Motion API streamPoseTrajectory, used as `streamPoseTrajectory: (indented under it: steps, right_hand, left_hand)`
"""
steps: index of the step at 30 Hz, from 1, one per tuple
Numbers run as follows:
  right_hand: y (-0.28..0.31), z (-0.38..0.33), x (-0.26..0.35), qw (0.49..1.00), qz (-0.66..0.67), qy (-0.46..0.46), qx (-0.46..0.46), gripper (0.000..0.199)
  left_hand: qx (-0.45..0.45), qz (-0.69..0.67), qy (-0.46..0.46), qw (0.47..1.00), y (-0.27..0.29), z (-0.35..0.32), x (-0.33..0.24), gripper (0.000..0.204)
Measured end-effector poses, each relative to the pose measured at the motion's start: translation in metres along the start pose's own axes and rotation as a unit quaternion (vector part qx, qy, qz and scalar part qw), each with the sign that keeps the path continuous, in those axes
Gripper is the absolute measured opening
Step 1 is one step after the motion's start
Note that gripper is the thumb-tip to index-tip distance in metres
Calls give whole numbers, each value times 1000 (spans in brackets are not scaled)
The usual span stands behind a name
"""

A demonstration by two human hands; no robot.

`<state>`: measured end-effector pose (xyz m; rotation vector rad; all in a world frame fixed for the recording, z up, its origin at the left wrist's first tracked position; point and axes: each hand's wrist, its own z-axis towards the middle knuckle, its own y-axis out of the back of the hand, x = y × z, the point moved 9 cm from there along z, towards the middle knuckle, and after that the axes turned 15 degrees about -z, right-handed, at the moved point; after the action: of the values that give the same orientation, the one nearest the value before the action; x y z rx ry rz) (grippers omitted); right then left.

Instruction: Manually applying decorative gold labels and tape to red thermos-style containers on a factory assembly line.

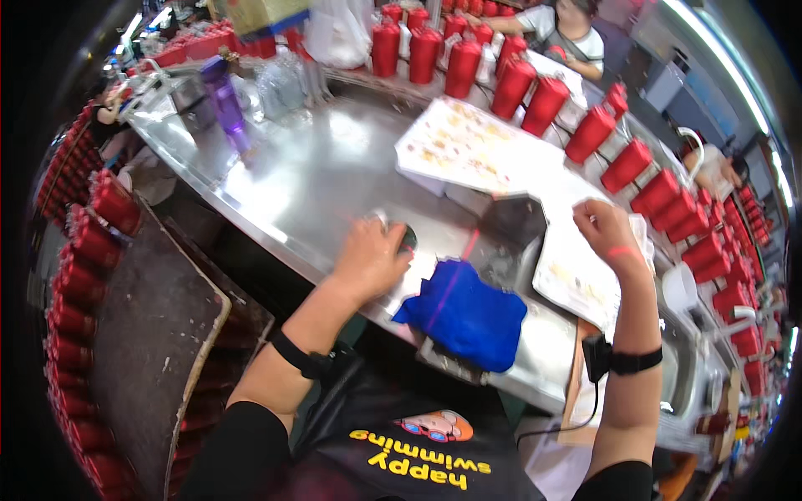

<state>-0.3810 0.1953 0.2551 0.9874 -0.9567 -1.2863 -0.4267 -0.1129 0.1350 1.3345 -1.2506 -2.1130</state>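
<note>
My left hand (369, 260) is closed around a small dark round object (408, 240) with a shiny part beside it, low over the steel table (309, 179). Most of that object is hidden under my fingers. My right hand (603, 224) is raised over the right side with its fingers curled inward; whatever lies in them, if anything, does not show. Between my forearms a crumpled blue cloth (469, 313) covers something at the table's front edge. Behind the cloth stands an open dark metal box (516, 224). A thin red light line crosses the cloth.
A white tray (455, 142) of small yellowish and red pieces lies ahead, with another white tray (576, 280) at right. Red lidded tumblers (514, 88) line the back. A purple bottle (222, 96) stands far left. Tumblers flank a brown board (159, 334). One person (568, 37) sits opposite.
</note>
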Motion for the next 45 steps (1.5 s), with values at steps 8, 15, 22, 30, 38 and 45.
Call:
streamPoseTrajectory:
  steps: [8, 15, 22, 30, 38, 45]
  right_hand:
    - [11, 31, 113, 971, 213, 95, 58, 21]
    - [14, 44, 194, 916, 285, 283, 5, 43]
    - [11, 63, 112, 933, 296, 179, 99, 35]
    - [16, 204, -82, 982, -39, 38, -181, 31]
    - [-49, 311, -147, 978, -148, -69, -130, 23]
    - [-39, 261, -166, 970, -171, -106, -139, 27]
  left_hand:
    - [-30, -66, -29, 997, 16, 14, 8, 28]
    - [15, -339, -164, 926, 91, 27, -92, 19]
    - [58, -484, -122, 864, 67, 54, -101, 32]
    - [137, -432, -117, 884, -31, 56, -62, 35]
    - [230, -530, 19, 816, -74, 48, -36, 33]
    - [230, -463, -31, 855, -73, 52, -46, 33]
